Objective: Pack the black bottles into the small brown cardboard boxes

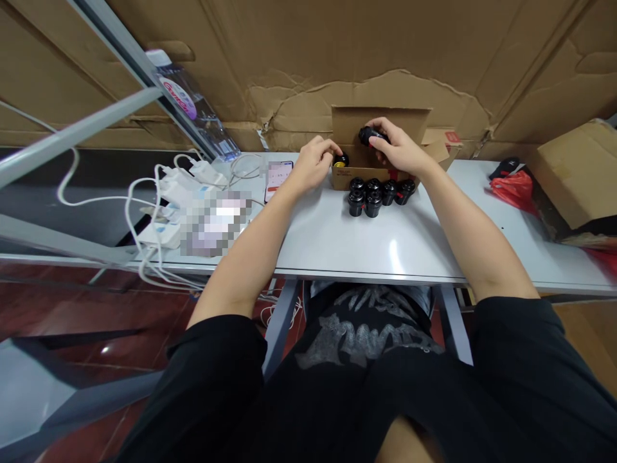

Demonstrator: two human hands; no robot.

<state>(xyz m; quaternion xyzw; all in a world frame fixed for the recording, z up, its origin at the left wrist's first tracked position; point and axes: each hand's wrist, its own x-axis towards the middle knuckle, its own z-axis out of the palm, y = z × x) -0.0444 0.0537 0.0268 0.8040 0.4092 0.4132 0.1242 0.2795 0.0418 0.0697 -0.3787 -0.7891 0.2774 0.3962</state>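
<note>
My right hand [395, 149] is closed around a small black cylindrical part [367, 136], held over an open cardboard box [380, 122] at the far edge of the white table [337, 238]. My left hand [314, 162] pinches another black part with a yellow underside [341, 161] at the box's left front corner. Several more black cylindrical parts [378, 193] stand in a cluster on the table just in front of the box.
A phone [278, 177] lies left of the box. White chargers and cables [168, 199] crowd the table's left end, with a plastic water bottle [193, 106] behind. A red bag [515, 188] and a large cardboard box [578, 170] sit at right. Cardboard sheets line the wall.
</note>
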